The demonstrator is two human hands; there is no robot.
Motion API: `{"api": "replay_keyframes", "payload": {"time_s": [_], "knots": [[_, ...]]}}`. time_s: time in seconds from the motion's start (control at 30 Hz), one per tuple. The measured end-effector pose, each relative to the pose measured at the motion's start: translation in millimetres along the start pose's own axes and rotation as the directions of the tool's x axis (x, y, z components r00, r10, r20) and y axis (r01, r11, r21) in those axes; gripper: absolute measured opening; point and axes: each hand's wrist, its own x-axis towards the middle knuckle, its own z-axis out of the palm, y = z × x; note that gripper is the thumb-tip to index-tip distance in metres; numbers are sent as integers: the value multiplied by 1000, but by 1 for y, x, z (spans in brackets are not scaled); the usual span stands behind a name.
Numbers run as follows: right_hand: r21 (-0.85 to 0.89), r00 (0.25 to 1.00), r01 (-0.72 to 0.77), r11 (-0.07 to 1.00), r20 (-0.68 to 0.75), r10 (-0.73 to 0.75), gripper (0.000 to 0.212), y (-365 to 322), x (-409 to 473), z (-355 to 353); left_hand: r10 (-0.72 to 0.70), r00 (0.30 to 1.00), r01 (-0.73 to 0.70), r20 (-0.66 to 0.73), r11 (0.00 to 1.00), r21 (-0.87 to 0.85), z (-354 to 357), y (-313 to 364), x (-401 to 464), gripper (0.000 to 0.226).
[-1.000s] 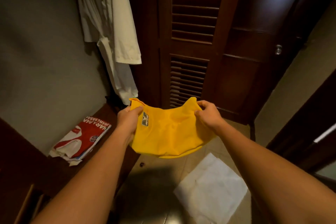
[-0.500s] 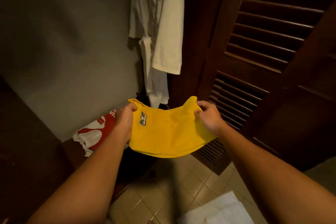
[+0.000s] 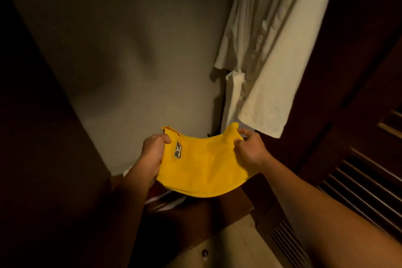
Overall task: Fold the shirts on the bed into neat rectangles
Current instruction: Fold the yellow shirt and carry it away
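Folded red-and-white garment (image 3: 162,197) on dark ledge (image 3: 195,213) mostly hidden behind left forearm and yellow shirt (image 3: 204,167); print unreadable. White robe (image 3: 267,50) cut off by top edge, blurred. Left hand (image 3: 153,154) fingers hidden behind shirt. Shirt badge (image 3: 178,149) too small to read. Louvred door (image 3: 365,191) cut off at right edge.

One yellow shirt (image 3: 204,169), one white robe (image 3: 267,67), two hands.

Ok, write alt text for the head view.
Two hands hold a folded yellow shirt in the air, the left hand and right hand gripping its upper corners. A white robe hangs on the wall behind, beside dark louvred doors.
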Motion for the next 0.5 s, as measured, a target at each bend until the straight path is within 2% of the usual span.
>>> {"api": "replay_keyframes", "payload": {"time_s": [0.07,0.2,0.3,0.5], "knots": [[-8,998,33,999,52,-32,44,-5,31,20,30,999,-30,-20,1000,9,-4,-2,29,29],[-35,981,165,986,110,-161,46,18,107,77,94,991,-95,-95,995,-9,-8,-36,110,36],[-19,970,217,976,112,-214,44,65,163,131,119,978,-132,-173,989,-70,-9,-85,163,36],[45,952,302,952,38,-304,42,166,231,231,157,943,-231,-293,944,-237,-13,-200,245,15]]}}
